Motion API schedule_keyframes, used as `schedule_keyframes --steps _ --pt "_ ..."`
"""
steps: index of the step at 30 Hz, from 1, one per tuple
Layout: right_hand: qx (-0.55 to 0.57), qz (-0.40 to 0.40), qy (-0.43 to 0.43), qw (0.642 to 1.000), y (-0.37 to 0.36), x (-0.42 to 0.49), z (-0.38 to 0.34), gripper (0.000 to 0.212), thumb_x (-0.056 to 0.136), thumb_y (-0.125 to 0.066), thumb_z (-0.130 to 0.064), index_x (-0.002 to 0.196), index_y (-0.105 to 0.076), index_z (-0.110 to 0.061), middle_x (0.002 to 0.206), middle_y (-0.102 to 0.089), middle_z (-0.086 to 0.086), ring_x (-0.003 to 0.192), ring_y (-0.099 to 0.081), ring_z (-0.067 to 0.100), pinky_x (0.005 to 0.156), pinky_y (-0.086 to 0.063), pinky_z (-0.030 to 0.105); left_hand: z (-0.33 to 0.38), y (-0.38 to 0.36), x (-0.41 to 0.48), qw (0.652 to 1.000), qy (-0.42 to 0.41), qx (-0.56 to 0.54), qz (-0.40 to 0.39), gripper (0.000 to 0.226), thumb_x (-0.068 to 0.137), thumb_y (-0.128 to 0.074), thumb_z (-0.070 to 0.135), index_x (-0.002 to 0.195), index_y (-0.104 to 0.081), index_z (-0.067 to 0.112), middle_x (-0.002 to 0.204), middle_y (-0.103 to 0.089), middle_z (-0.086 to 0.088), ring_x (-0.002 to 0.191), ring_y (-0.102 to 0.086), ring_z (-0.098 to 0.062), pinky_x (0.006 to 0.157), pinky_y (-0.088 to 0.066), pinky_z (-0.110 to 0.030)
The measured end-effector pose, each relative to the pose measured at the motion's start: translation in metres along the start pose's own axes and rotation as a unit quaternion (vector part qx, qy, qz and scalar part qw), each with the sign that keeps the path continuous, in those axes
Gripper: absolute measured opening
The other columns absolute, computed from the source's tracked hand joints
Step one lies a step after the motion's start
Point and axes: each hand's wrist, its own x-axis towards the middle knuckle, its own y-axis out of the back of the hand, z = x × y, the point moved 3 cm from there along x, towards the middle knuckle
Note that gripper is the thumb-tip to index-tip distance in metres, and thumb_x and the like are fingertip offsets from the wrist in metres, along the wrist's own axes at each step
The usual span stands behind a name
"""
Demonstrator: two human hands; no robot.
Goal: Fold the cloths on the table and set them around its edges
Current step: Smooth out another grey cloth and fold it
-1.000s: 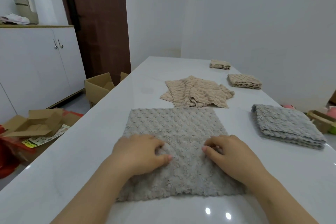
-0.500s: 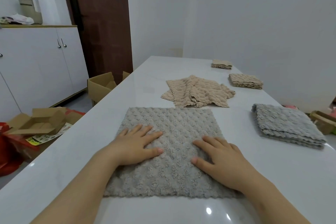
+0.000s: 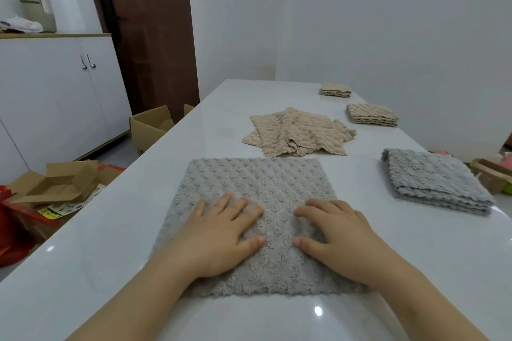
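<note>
A grey textured cloth (image 3: 257,185) lies spread flat on the white table (image 3: 110,230) right in front of me. My left hand (image 3: 219,232) and my right hand (image 3: 338,238) both rest flat on its near half, fingers straight, side by side. Beyond it a beige cloth (image 3: 299,131) lies loose and rumpled. A folded grey cloth (image 3: 435,180) sits at the right edge. Two folded beige cloths (image 3: 371,115) (image 3: 335,90) sit farther back along the right edge.
Open cardboard boxes (image 3: 152,124) (image 3: 55,185) and red packaging (image 3: 13,227) lie on the floor to the left. A white cabinet (image 3: 55,97) and a brown door (image 3: 149,30) stand behind them. More clutter (image 3: 493,174) sits past the table's right edge.
Both hands went from curled, bunching the grey cloth, to lying flat on it, and they slid toward me, smoothing it. The cloth now lies flatter.
</note>
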Motion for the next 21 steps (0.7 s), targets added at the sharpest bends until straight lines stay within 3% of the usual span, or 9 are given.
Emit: schedule_keyframes --steps 2,5,9,14,18,21 --pt "0.08 -0.007 0.029 0.996 0.002 0.0 -0.005 0.034 0.082 -0.054 -0.054 0.114 -0.051 -0.045 0.128 -0.047 -0.023 0.126 -0.033 0.009 0.102 -0.028 0.025 0.003 -0.002 -0.001 1.0 -0.005 -0.017 -0.007 0.06 0.089 -0.014 0.065 0.144 0.002 0.046 0.157 0.013 0.014 0.144 0.016 -0.012 0.117 0.008 -0.047" --pt "0.161 -0.058 0.069 0.983 0.003 -0.001 -0.014 0.028 0.065 -0.063 -0.06 0.088 -0.051 -0.05 0.111 -0.045 -0.032 0.12 -0.035 0.002 0.099 -0.026 0.019 0.003 -0.003 0.0 0.999 -0.012 -0.027 0.021 0.056 0.093 -0.017 0.06 0.144 0.0 0.047 0.157 0.01 0.015 0.144 0.014 -0.01 0.117 0.007 -0.046" --pt "0.137 -0.104 0.096 0.98 0.0 -0.002 -0.016 0.031 0.069 -0.075 -0.046 0.084 -0.048 -0.05 0.12 -0.037 -0.03 0.121 -0.025 -0.002 0.104 -0.019 0.021 0.001 -0.006 -0.003 0.998 -0.012 -0.037 0.058 0.053 0.093 -0.015 0.059 0.143 -0.004 0.049 0.157 0.005 0.017 0.144 0.009 -0.008 0.117 0.005 -0.043" --pt "0.104 -0.128 0.112 0.98 -0.003 -0.008 -0.018 0.048 0.05 -0.071 -0.064 0.089 -0.044 -0.058 0.126 -0.027 -0.033 0.123 -0.018 -0.005 0.107 -0.014 0.022 0.001 -0.006 -0.003 0.996 -0.013 -0.049 0.078 0.051 0.094 -0.017 0.058 0.143 -0.008 0.049 0.157 -0.001 0.018 0.145 0.005 -0.008 0.117 0.003 -0.043" --pt "0.081 -0.102 0.115 0.985 -0.002 -0.007 -0.021 0.042 0.066 -0.074 -0.052 0.097 -0.046 -0.052 0.125 -0.028 -0.031 0.122 -0.021 -0.003 0.109 -0.016 0.023 -0.002 -0.005 -0.003 0.992 -0.029 -0.074 0.093 0.055 0.09 -0.017 0.064 0.142 -0.02 0.048 0.156 -0.01 0.018 0.144 0.0 -0.006 0.117 -0.001 -0.041" --pt "0.074 -0.066 0.124 0.987 0.0 -0.003 -0.021 0.034 0.076 -0.068 -0.047 0.107 -0.057 -0.041 0.127 -0.04 -0.026 0.123 -0.03 0.0 0.104 -0.021 0.018 -0.007 0.004 -0.009 0.984 -0.084 -0.131 0.089 0.08 0.068 -0.008 0.076 0.137 -0.034 0.044 0.15 -0.023 0.02 0.139 -0.009 0.004 0.118 -0.007 -0.04"
